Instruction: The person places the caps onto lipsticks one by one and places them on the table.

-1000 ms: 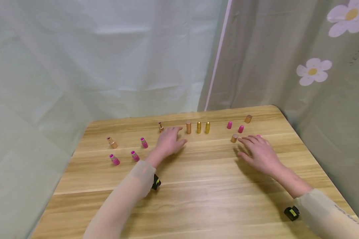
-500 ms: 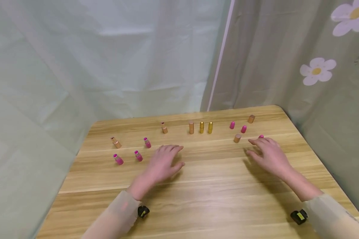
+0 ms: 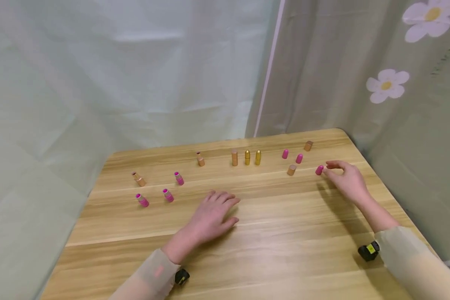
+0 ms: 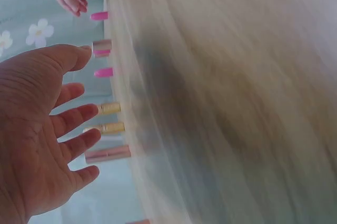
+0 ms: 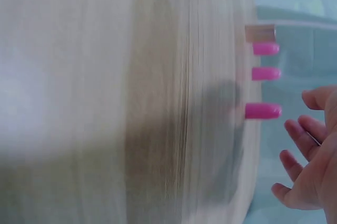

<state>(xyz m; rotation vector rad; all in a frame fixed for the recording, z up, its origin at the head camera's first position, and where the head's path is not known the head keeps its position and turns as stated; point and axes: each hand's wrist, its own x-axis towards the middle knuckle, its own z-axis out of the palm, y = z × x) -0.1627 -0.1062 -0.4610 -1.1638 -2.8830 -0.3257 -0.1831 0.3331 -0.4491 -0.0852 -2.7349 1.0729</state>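
The right hand (image 3: 346, 179) is now on the right side of the rightmost pink cap (image 3: 319, 170), while half a second ago it was on the near side and covered most of this cap; its thumb and forefinger are spread apart beside the cap, and in the wrist view a gap shows between them and it, so the hand has hold of nothing. The pink cap stands upright on the table (image 3: 277, 258), to the right of a copper-coloured cap (image 3: 291, 170). The left hand (image 3: 211, 216), one second ago at the far copper-coloured tube (image 3: 200, 159), is drawn back to the near side, its fingers loosely spread and holding nothing, and this tube is now fully visible
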